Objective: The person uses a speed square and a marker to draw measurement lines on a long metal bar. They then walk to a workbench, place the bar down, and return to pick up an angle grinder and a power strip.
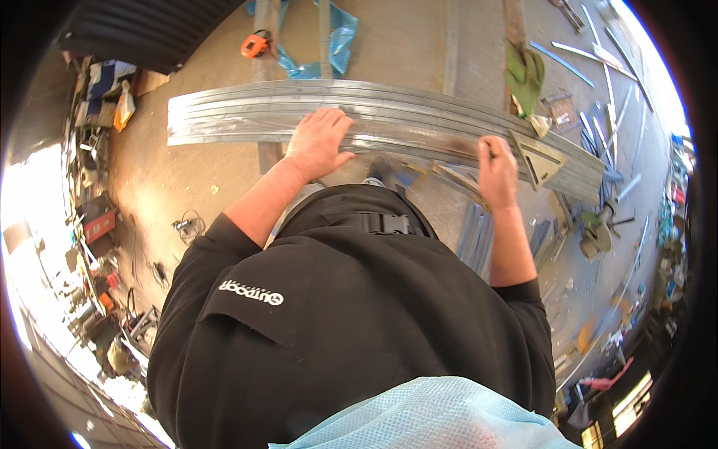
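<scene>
Several long silvery metal profiles (224, 112) lie side by side in front of me, running from left to right. My left hand (320, 141) rests on them near their middle, fingers stretched out over the near strips. By the near edge, farther right, my right hand (498, 168) is closed, with a small dark bit showing at the fingers; what it holds is too small to name. Just right of that hand, a pale triangular set square (544, 162) lies across the profiles. A green work glove (525, 75) lies beyond their far edge.
An orange tape measure (256, 44) and blue plastic sheeting (342, 34) lie beyond the profiles, by long supporting bars. Offcut strips (591, 63) litter the floor at the right. Tools and a red box (99, 226) crowd the left side. A dark corrugated panel (142, 30) stands far left.
</scene>
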`<action>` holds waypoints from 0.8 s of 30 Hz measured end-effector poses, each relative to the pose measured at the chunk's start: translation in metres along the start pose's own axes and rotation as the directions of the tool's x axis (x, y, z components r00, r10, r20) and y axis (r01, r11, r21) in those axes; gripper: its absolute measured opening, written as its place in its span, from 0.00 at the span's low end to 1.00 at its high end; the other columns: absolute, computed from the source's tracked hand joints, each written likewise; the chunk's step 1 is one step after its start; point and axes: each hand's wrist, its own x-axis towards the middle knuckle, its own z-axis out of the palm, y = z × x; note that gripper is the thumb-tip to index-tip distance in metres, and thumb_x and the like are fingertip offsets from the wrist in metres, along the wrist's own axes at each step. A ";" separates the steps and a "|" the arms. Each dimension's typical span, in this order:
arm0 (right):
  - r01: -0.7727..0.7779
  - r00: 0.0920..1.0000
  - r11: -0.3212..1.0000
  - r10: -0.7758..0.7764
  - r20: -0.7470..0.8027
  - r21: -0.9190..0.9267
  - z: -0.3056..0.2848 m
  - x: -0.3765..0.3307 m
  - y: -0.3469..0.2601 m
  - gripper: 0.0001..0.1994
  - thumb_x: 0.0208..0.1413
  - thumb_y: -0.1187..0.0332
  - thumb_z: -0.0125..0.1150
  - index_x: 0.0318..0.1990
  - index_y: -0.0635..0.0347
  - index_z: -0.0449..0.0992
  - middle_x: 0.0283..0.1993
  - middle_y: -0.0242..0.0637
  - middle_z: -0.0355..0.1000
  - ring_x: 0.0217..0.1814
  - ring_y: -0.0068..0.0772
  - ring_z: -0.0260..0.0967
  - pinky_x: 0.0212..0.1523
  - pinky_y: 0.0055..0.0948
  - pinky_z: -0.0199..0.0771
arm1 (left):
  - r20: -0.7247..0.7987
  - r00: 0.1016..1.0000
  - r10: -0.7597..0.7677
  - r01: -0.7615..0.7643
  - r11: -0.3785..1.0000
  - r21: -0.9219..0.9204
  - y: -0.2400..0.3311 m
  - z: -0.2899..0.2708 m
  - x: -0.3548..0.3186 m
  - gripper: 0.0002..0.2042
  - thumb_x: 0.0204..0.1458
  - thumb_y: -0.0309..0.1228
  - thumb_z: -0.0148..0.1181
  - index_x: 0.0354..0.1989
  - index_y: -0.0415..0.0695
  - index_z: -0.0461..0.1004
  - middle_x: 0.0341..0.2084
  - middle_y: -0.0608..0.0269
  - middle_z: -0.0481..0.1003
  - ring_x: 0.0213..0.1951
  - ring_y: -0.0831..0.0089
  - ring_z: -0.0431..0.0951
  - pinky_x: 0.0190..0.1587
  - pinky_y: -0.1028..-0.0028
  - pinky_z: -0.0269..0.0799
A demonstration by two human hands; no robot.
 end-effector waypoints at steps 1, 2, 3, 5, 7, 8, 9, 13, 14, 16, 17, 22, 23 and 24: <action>-0.046 0.997 0.996 0.049 0.051 -0.072 -0.007 -0.001 0.010 0.10 0.72 0.67 0.65 0.55 0.57 0.82 0.53 0.46 0.80 0.54 0.58 0.81 0.54 0.48 0.81 | 0.033 0.997 -0.074 0.073 0.997 0.031 -0.016 -0.001 -0.009 0.34 0.46 0.41 0.83 0.61 0.46 0.76 0.61 0.60 0.74 0.66 0.56 0.73 0.69 0.54 0.70; -0.049 0.991 0.976 0.074 0.110 -0.214 -0.013 -0.002 0.019 0.18 0.69 0.64 0.69 0.62 0.55 0.79 0.63 0.44 0.77 0.61 0.56 0.79 0.59 0.50 0.80 | 0.011 0.995 -0.102 0.101 0.992 0.076 -0.029 -0.001 -0.017 0.34 0.46 0.40 0.84 0.62 0.46 0.76 0.62 0.59 0.74 0.67 0.56 0.73 0.70 0.55 0.70; -0.007 0.988 0.955 0.052 0.144 -0.297 -0.017 -0.003 0.025 0.23 0.65 0.62 0.73 0.65 0.55 0.77 0.67 0.43 0.74 0.64 0.55 0.78 0.61 0.50 0.80 | -0.002 0.991 -0.135 0.134 0.985 0.111 -0.042 0.000 -0.025 0.35 0.45 0.40 0.84 0.63 0.46 0.76 0.62 0.59 0.73 0.67 0.56 0.72 0.70 0.55 0.70; 0.054 0.975 0.913 0.038 0.217 -0.404 -0.019 -0.007 0.034 0.31 0.58 0.59 0.78 0.67 0.54 0.75 0.72 0.41 0.71 0.67 0.53 0.76 0.64 0.50 0.79 | -0.007 0.983 -0.182 0.181 0.971 0.156 -0.063 0.004 -0.040 0.36 0.44 0.38 0.83 0.65 0.46 0.75 0.63 0.58 0.72 0.68 0.56 0.71 0.71 0.54 0.70; 0.082 0.956 0.881 0.062 0.285 -0.467 -0.022 -0.006 0.040 0.36 0.52 0.58 0.83 0.68 0.53 0.75 0.72 0.40 0.69 0.68 0.52 0.75 0.65 0.50 0.78 | 0.009 0.980 -0.199 0.194 0.966 0.169 -0.077 0.008 -0.050 0.37 0.44 0.36 0.82 0.65 0.46 0.75 0.63 0.57 0.72 0.68 0.55 0.72 0.71 0.55 0.70; 0.103 0.953 0.876 0.049 0.299 -0.472 -0.023 -0.004 0.043 0.36 0.51 0.58 0.84 0.67 0.53 0.75 0.70 0.40 0.70 0.68 0.52 0.75 0.65 0.49 0.79 | 0.014 0.980 -0.197 0.191 0.967 0.169 -0.083 0.011 -0.050 0.37 0.44 0.35 0.82 0.66 0.47 0.74 0.63 0.57 0.72 0.68 0.55 0.72 0.71 0.55 0.70; 0.104 0.949 0.868 0.058 0.309 -0.485 -0.021 -0.003 0.044 0.37 0.49 0.58 0.85 0.67 0.52 0.75 0.69 0.40 0.70 0.67 0.51 0.76 0.64 0.49 0.79 | 0.011 0.979 -0.205 0.202 0.969 0.143 -0.087 0.014 -0.050 0.36 0.43 0.31 0.80 0.64 0.47 0.74 0.63 0.57 0.72 0.68 0.53 0.72 0.71 0.56 0.71; 0.148 0.951 0.852 0.016 0.308 -0.502 -0.021 0.001 0.050 0.36 0.45 0.57 0.87 0.63 0.50 0.77 0.62 0.39 0.72 0.63 0.49 0.77 0.61 0.48 0.80 | 0.043 0.970 -0.238 0.232 0.966 0.111 -0.097 0.020 -0.043 0.34 0.44 0.31 0.81 0.63 0.49 0.74 0.61 0.59 0.72 0.68 0.55 0.72 0.71 0.56 0.70; 0.152 0.950 0.855 0.013 0.313 -0.495 -0.022 0.001 0.053 0.34 0.45 0.57 0.87 0.61 0.50 0.78 0.61 0.38 0.72 0.62 0.49 0.77 0.60 0.48 0.80 | 0.041 0.972 -0.230 0.225 0.969 0.101 -0.098 0.019 -0.044 0.34 0.44 0.31 0.81 0.62 0.49 0.74 0.61 0.59 0.72 0.67 0.55 0.72 0.71 0.56 0.70; 0.174 0.947 0.874 -0.023 0.319 -0.454 -0.022 0.000 0.057 0.32 0.44 0.57 0.87 0.57 0.50 0.79 0.59 0.37 0.73 0.60 0.48 0.78 0.58 0.48 0.80 | 0.049 0.975 -0.218 0.213 0.973 0.085 -0.099 0.020 -0.042 0.33 0.43 0.29 0.81 0.61 0.49 0.75 0.60 0.60 0.73 0.66 0.55 0.73 0.71 0.56 0.71; 0.178 0.948 0.882 -0.035 0.317 -0.436 -0.021 -0.001 0.059 0.28 0.44 0.56 0.87 0.51 0.49 0.79 0.54 0.35 0.74 0.58 0.47 0.78 0.56 0.48 0.81 | 0.059 0.974 -0.217 0.212 0.974 0.078 -0.099 0.020 -0.042 0.33 0.43 0.29 0.80 0.61 0.49 0.75 0.60 0.60 0.73 0.66 0.55 0.73 0.71 0.56 0.71; 0.248 0.930 0.853 -0.077 0.360 -0.459 -0.020 -0.006 0.066 0.23 0.46 0.57 0.84 0.46 0.52 0.78 0.49 0.36 0.75 0.55 0.48 0.79 0.53 0.47 0.80 | 0.089 0.967 -0.241 0.233 0.968 0.088 -0.101 0.024 -0.044 0.30 0.47 0.31 0.79 0.61 0.48 0.75 0.61 0.59 0.74 0.68 0.55 0.73 0.71 0.55 0.70; 0.268 0.919 0.851 -0.087 0.384 -0.451 -0.023 -0.004 0.066 0.23 0.47 0.57 0.84 0.46 0.52 0.78 0.49 0.37 0.75 0.54 0.49 0.79 0.53 0.48 0.80 | 0.035 0.977 -0.210 0.206 0.975 0.088 -0.100 0.024 -0.046 0.30 0.48 0.32 0.79 0.61 0.48 0.75 0.61 0.58 0.74 0.68 0.55 0.73 0.71 0.54 0.70; 0.295 0.905 0.852 -0.103 0.413 -0.433 -0.024 -0.003 0.065 0.22 0.47 0.57 0.83 0.46 0.53 0.78 0.48 0.37 0.75 0.54 0.49 0.79 0.53 0.48 0.80 | 0.039 0.971 -0.235 0.230 0.968 0.099 -0.096 0.023 -0.049 0.30 0.49 0.33 0.78 0.62 0.48 0.75 0.61 0.58 0.74 0.68 0.54 0.73 0.71 0.54 0.69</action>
